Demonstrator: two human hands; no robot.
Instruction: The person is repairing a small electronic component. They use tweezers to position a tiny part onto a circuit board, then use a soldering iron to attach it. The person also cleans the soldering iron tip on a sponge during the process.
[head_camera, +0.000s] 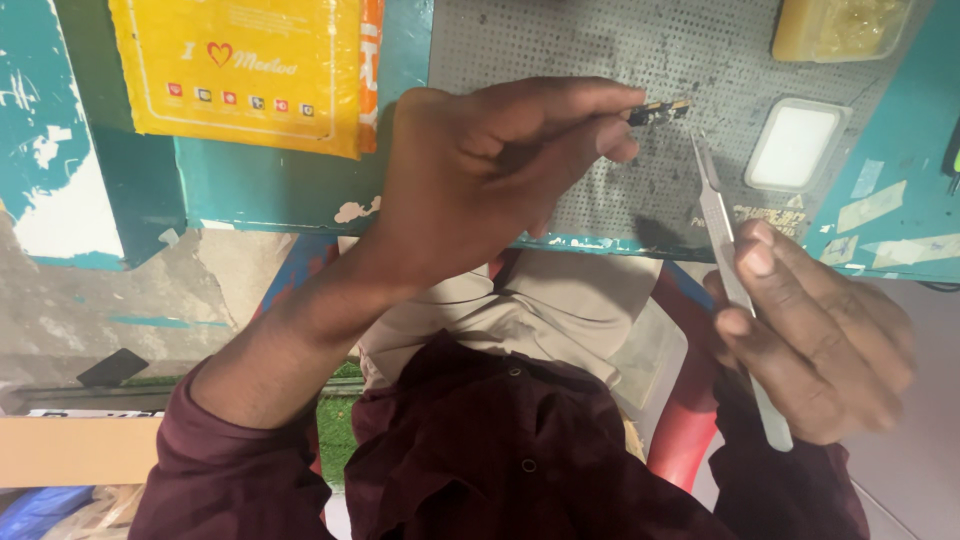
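Note:
My left hand (480, 170) reaches over the grey perforated work mat (600, 40) and pinches a small black and gold electronic part (660, 112) between thumb and fingertips. My right hand (820, 335) is at the right, off the table's edge, gripping metal tweezers (722, 245). The tweezers' tip points up toward the small part and stops a little below it, apart from it.
A yellow padded envelope (240, 70) lies on the teal table (290, 185) at upper left. On the mat's right side sit a white rectangular pad (795, 145) and a yellow container (840, 25). Below the table edge are my lap and a red stool (690, 400).

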